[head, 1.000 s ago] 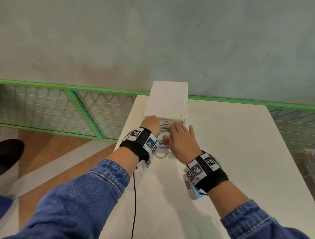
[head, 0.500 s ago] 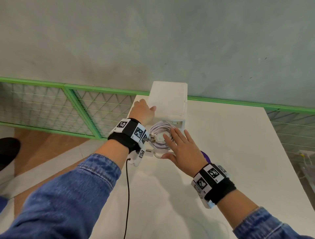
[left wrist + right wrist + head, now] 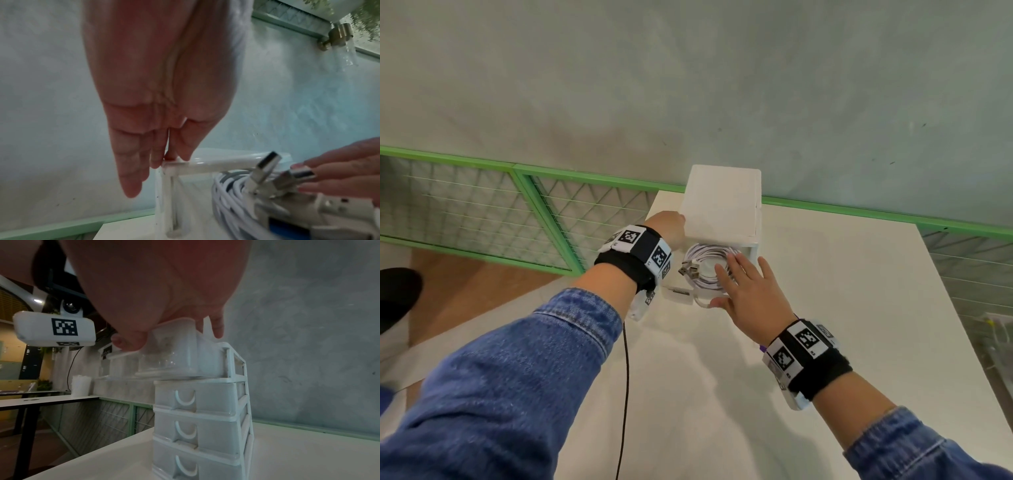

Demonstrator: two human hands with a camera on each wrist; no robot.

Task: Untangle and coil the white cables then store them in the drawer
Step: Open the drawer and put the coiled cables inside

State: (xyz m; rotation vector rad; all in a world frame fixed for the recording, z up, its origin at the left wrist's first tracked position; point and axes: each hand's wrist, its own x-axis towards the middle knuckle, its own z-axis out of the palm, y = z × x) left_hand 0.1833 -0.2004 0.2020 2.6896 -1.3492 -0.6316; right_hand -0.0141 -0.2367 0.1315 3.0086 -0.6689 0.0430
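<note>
Fingers (image 3: 736, 270) of right hand (image 3: 751, 294) flat over cables (image 3: 702, 270) in open drawer (image 3: 170, 352), frame centre; left hand (image 3: 671, 228) straight-fingered, braced against cabinet (image 3: 722, 202) behind.

A plain indoor workroom or office: a bare grey plaster wall (image 3: 688, 85), green-framed wire-mesh railing (image 3: 482, 205), white laminate table (image 3: 859, 308), wooden floor (image 3: 465, 274).

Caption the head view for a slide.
Coiled white cables lie in the open top drawer; right hand rests on them, left hand steadies the drawer unit.
</note>
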